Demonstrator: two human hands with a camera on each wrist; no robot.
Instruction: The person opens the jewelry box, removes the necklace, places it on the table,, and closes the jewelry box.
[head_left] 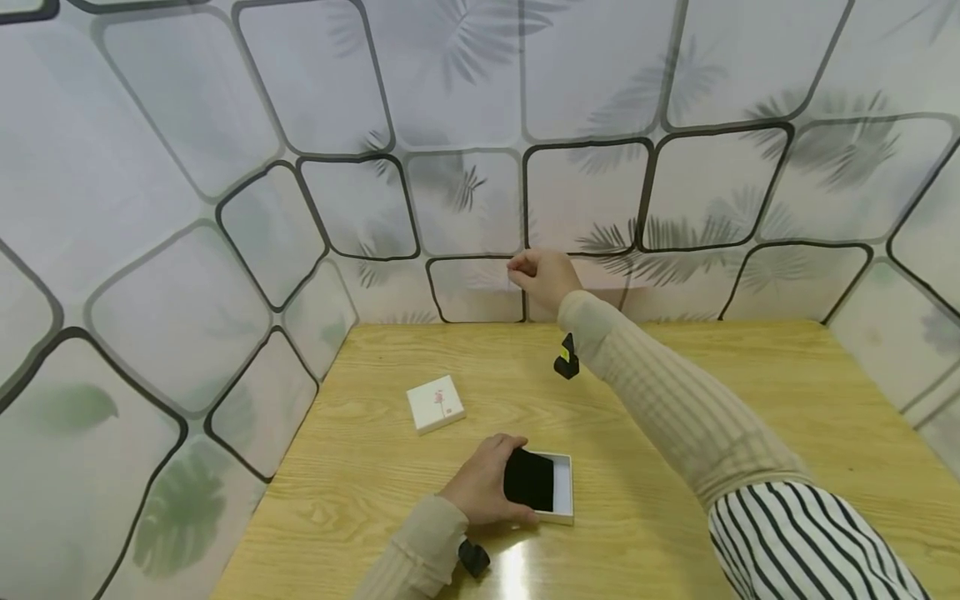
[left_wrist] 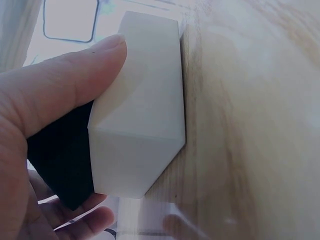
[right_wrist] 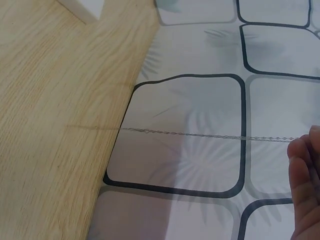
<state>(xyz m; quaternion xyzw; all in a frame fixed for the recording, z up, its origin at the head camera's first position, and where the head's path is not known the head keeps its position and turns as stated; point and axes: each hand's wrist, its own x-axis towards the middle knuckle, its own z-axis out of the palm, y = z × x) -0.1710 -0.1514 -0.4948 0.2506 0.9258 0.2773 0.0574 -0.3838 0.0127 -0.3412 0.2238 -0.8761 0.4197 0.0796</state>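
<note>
I'm noticing that one view is looking forward and down from the person's head, hanging back enough to be covering the wooden table [head_left: 787, 400], the patterned wall [head_left: 465, 100] beyond, the left hand [head_left: 482, 485] near and the right hand [head_left: 549, 280] far. The left-wrist view is sitting low and very close, peering past the thumb [left_wrist: 75, 75] along the white box [head_left: 563, 487]; it is tipping sideways, so wood is filling its right. The right-wrist view, also tipping, is facing the far wall past the fingertips [right_wrist: 299, 155] and a thin chain [right_wrist: 190, 134]. Head and left wrist are sharing the box; head and right wrist are sharing the table's far edge.
</note>
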